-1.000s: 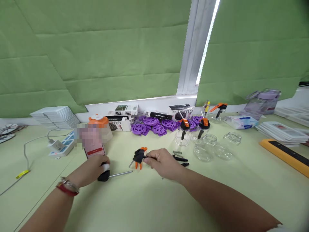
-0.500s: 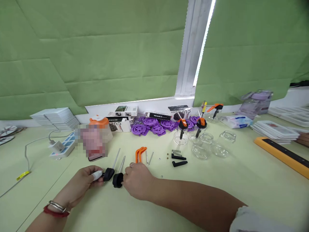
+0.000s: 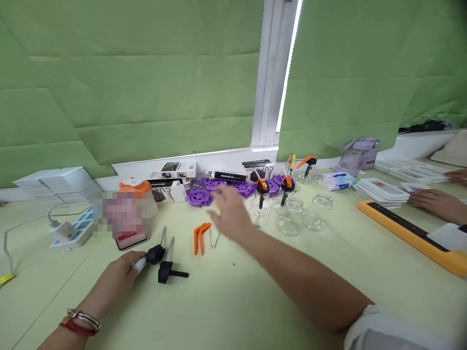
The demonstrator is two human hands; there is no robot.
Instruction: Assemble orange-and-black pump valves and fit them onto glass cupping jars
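My left hand (image 3: pixel 118 278) rests on the pale green table (image 3: pixel 226 311), closed on the white handle end of a black knob with a metal rod (image 3: pixel 156 253). A second black knob piece with a rod (image 3: pixel 166 270) lies just right of it. My right hand (image 3: pixel 229 214) is stretched forward over the table with fingers spread and nothing in it, near two orange levers (image 3: pixel 200 236) and thin metal pins (image 3: pixel 214 238), reaching toward the purple discs (image 3: pixel 204 194).
Clear glass jars (image 3: pixel 295 218), some with orange-and-black tops (image 3: pixel 261 187), stand centre right. Boxes (image 3: pixel 175 170), an orange-lidded container (image 3: pixel 133 187), a phone (image 3: pixel 129 238) and a power strip (image 3: pixel 73 228) sit left. An orange-edged ruler (image 3: pixel 412 228) and another person's hands (image 3: pixel 434 201) are right.
My right hand let go of the second black knob piece and moved forward toward the purple discs. The view has swung to the right. My left hand still grips its knob.
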